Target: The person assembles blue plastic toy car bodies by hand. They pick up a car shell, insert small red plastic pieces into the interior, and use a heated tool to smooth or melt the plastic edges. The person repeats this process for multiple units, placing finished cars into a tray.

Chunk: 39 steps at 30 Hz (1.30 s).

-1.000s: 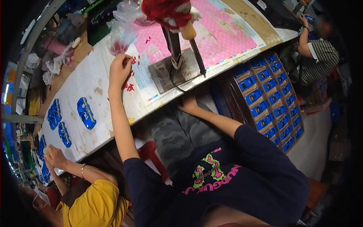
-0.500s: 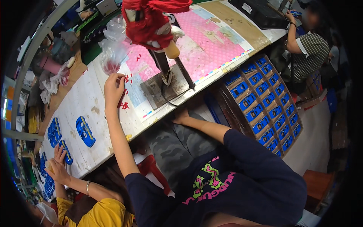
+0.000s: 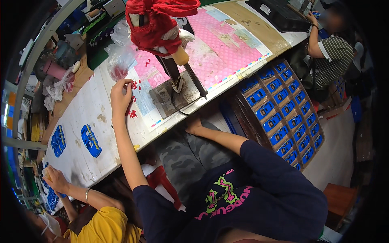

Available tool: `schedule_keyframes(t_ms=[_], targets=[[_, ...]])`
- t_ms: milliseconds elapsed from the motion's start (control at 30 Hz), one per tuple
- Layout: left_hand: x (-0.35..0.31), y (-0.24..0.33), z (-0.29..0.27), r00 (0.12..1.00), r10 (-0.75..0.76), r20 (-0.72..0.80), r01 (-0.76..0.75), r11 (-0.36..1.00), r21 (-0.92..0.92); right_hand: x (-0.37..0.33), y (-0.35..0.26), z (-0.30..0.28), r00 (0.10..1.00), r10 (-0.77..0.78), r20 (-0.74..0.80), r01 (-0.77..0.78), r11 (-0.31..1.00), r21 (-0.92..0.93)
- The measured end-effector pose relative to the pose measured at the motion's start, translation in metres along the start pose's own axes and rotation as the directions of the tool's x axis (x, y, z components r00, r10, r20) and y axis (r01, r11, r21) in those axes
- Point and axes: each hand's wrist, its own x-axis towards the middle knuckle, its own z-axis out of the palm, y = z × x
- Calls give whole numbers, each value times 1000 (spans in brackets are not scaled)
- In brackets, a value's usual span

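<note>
My left hand [image 3: 120, 99] rests on the white tabletop with its fingers curled together beside small red pieces [image 3: 133, 113]. Whatever its fingertips may hold is too small to make out. Against my lap, just under the table's front edge, lies my right hand [image 3: 194, 125], its fingers hidden. Between the two stands a bench tool [image 3: 172, 71] on a metal base plate [image 3: 162, 101], its top wrapped in red cloth [image 3: 150, 30]. A clear plastic bag [image 3: 118, 67] with red contents lies just beyond my left hand.
Blue toy car bodies [image 3: 91, 140] lie at left, near a co-worker in a yellow shirt [image 3: 103, 227]. Right of my legs, a divided box [image 3: 265, 131] holds several blue cars. A black tray [image 3: 279, 16] sits at the far right, near another person in stripes [image 3: 334, 54].
The co-worker in yellow has drawn a hand back from the table, and one blue car body there is gone from its place. My hands have hardly moved.
</note>
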Motion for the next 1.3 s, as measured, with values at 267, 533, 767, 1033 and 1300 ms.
schedule_keyframes(t_ms=[267, 533, 767, 1033, 1300], targets=[[0, -2, 1, 1000, -22, -5, 22, 1000, -6, -2, 1, 0, 1000, -19, -5, 19, 999, 48], [0, -7, 5, 1000, 8, -11, -8, 1000, -6, -5, 10, -7, 996, -89, -6, 89, 990, 113], [0, -10, 4, 999, 31, -23, -31, 1000, 0, -3, 7, -7, 997, -67, 28, 61, 985, 159], [0, -8, 4, 999, 0, -33, 0, 1000, 2, 3, 8, 5, 997, -49, 51, 40, 985, 166], [1, 3, 2, 997, -46, -68, 39, 994, -105, 6, 8, 10, 999, -41, 32, 36, 988, 148]])
